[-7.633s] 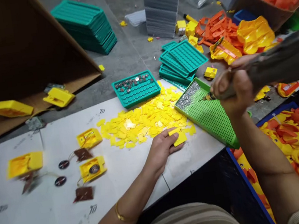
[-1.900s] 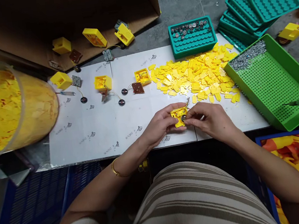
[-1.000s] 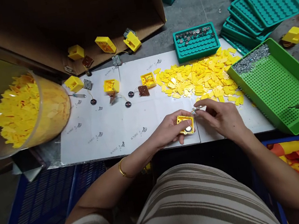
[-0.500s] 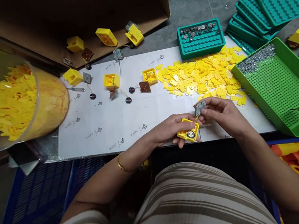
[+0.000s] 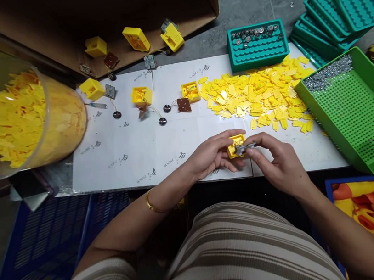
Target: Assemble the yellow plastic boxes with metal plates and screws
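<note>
Near the front edge of the white table, my left hand (image 5: pixel 210 157) is closed around a small yellow plastic box (image 5: pixel 232 148), its open side facing up. My right hand (image 5: pixel 275 157) pinches a grey circuit board (image 5: pixel 243 149) between thumb and fingers, tilted over the mouth of that box. Part of the box's inside is hidden by the board and my fingers. Just beyond both hands lies a spread pile of flat yellow plastic pieces (image 5: pixel 260 92).
Yellow boxes with wired boards, such as one box (image 5: pixel 142 95), stand on the table. A tub of yellow pieces (image 5: pixel 65 115) is at left. Behind the pile sits a teal tray of button cells (image 5: pixel 259 58); a green basket with screws (image 5: pixel 352 103) is at right.
My right hand has brought the grey board from beside the yellow box to over its opening. My left hand has turned the box and changed its hold; the round part in it no longer shows.
</note>
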The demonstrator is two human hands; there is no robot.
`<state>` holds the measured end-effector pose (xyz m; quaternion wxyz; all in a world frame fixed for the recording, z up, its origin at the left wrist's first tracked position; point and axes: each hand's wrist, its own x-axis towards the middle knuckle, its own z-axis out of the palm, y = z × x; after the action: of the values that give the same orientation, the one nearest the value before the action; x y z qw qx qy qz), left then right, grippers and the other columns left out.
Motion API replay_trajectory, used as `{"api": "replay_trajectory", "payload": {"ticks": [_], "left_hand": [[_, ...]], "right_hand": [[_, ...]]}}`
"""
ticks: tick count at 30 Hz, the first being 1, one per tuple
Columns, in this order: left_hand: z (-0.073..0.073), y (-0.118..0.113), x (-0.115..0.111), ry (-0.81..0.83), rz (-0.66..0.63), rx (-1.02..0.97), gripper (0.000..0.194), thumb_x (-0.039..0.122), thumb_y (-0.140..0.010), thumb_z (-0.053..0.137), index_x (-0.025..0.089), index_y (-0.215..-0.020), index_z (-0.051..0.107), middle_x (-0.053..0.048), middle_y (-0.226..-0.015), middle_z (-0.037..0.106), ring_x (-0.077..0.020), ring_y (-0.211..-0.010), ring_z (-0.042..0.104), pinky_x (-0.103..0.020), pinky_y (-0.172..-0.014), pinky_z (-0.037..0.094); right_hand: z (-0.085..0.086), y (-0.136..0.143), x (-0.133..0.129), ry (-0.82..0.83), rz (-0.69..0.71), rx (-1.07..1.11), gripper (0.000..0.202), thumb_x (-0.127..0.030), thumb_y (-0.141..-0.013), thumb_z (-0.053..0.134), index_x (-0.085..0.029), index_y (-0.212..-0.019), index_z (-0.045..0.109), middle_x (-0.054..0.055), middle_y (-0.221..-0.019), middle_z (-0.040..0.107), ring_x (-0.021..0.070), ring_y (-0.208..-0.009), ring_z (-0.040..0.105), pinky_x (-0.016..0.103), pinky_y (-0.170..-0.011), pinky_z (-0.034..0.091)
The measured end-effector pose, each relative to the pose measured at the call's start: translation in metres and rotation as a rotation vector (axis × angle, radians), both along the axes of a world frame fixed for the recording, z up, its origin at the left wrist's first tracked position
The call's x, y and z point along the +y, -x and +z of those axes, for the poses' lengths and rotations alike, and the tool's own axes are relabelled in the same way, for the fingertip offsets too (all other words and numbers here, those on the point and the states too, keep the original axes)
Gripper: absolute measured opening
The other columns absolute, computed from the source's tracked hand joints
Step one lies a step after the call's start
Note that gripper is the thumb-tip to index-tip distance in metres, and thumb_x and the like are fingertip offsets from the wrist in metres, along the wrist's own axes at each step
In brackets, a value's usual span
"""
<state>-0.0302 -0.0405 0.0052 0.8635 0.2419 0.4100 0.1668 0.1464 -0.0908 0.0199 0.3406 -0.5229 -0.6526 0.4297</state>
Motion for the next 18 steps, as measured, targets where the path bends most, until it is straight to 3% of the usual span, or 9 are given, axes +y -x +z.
{"api": "replay_trajectory", "payload": {"ticks": [5, 8, 12, 18], "left_hand": [[0.012, 0.001, -0.004, -0.101, 0.029, 0.070, 0.042, 0.020, -0.085, 0.051, 0.017, -0.127, 0.054, -0.001, -0.070, 0.059, -0.0087, -0.056, 0.057, -0.020, -0.054, 0.050], [0.017, 0.001, -0.007, -0.184, -0.011, 0.102, 0.039, 0.023, -0.084, 0.054, 0.018, -0.123, 0.058, 0.003, -0.067, 0.055, -0.0042, -0.051, 0.049, -0.015, -0.050, 0.043], [0.021, -0.001, -0.007, -0.231, -0.058, 0.127, 0.038, 0.027, -0.083, 0.056, 0.018, -0.120, 0.057, 0.004, -0.069, 0.055, -0.0038, -0.051, 0.047, -0.016, -0.051, 0.042], [0.024, -0.002, -0.007, -0.308, -0.094, 0.192, 0.044, 0.011, -0.074, 0.052, 0.018, -0.117, 0.056, 0.002, -0.076, 0.060, -0.0046, -0.056, 0.050, -0.016, -0.053, 0.042]], "right_hand": [[0.002, 0.002, -0.010, -0.312, 0.212, -0.294, 0.016, -0.013, -0.090, 0.046, -0.023, -0.102, 0.053, 0.003, -0.102, 0.069, 0.0168, -0.098, 0.063, 0.041, -0.104, 0.033], [0.002, 0.000, -0.012, -0.413, 0.275, -0.336, 0.017, -0.011, -0.089, 0.046, -0.020, -0.102, 0.053, 0.005, -0.101, 0.068, 0.0174, -0.101, 0.061, 0.040, -0.102, 0.034], [0.005, -0.003, -0.012, -0.474, 0.307, -0.383, 0.017, -0.011, -0.087, 0.048, -0.018, -0.101, 0.054, 0.003, -0.092, 0.069, 0.0197, -0.099, 0.058, 0.041, -0.095, 0.036], [0.007, -0.009, -0.012, -0.502, 0.341, -0.411, 0.015, -0.016, -0.084, 0.057, -0.019, -0.099, 0.056, 0.001, -0.100, 0.071, 0.0214, -0.104, 0.056, 0.045, -0.099, 0.032]]}}
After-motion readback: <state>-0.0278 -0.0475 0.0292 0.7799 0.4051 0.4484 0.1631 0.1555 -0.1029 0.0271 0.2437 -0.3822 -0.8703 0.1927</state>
